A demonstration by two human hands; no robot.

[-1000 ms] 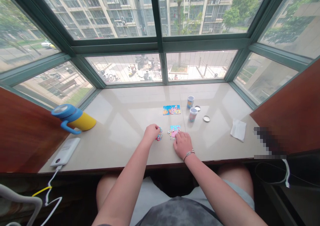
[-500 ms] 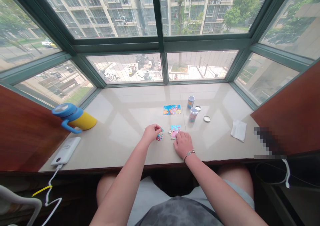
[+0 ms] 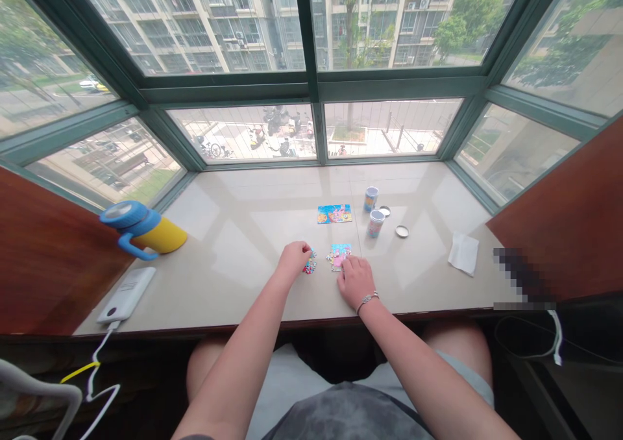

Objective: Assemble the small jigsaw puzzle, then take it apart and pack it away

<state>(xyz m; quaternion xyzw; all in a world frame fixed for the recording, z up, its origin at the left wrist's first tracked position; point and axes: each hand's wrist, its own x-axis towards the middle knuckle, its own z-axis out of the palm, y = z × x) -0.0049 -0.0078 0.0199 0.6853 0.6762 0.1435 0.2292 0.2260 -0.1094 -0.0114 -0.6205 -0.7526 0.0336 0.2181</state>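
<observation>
My left hand (image 3: 295, 258) is closed in a pinch above a small heap of loose jigsaw pieces (image 3: 310, 263). Its fingertips meet at the top of the heap, and whatever lies between them is mostly hidden. To the right is a partly assembled jigsaw puzzle (image 3: 341, 252) in pink and light blue, with a few pieces along its left side. Over its lower right corner bends my right hand (image 3: 356, 281), fingers close together and tips on the puzzle, covering that part. Farther back lies a rectangular colourful picture (image 3: 334, 214) with a blue background.
Two small printed cans (image 3: 370, 198) stand behind the right hand, with round lids (image 3: 402, 232) beside them. A white tissue (image 3: 463, 254) lies at the right. On the left are a yellow and blue bottle (image 3: 160, 233) on its side and a white power bank (image 3: 127, 295) with a cable.
My left hand's fingertips have drawn slightly back left over the heap, and the piece seen between them earlier no longer shows clearly. My right hand stays on the puzzle.
</observation>
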